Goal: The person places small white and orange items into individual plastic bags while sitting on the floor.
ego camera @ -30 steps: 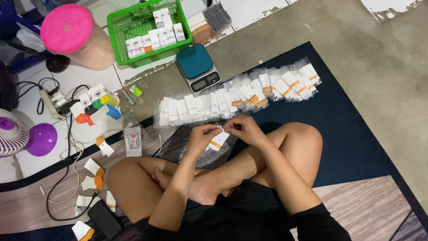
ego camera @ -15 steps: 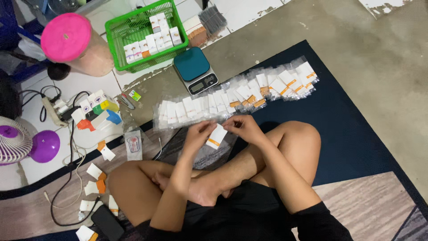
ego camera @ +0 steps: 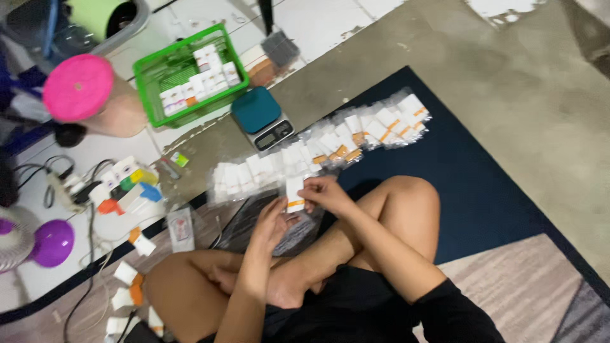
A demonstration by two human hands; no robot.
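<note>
Concrete floor [ego camera: 521, 82], navy rug [ego camera: 483, 190] under crossed legs; hands: right [ego camera: 325, 192] pinches white packet [ego camera: 294, 194], left [ego camera: 272, 222] touches it.

A row of bagged packets [ego camera: 318, 155] lay on the mat [ego camera: 483, 190] before the crossed legs, with a scale [ego camera: 262, 117] behind it and a basket [ego camera: 152, 89] of boxes farther left.

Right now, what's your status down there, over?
Both hands up front: right hand pinches small white box, left hand open beside it. Row of bagged boxes just beyond. Nothing blocking.
</note>
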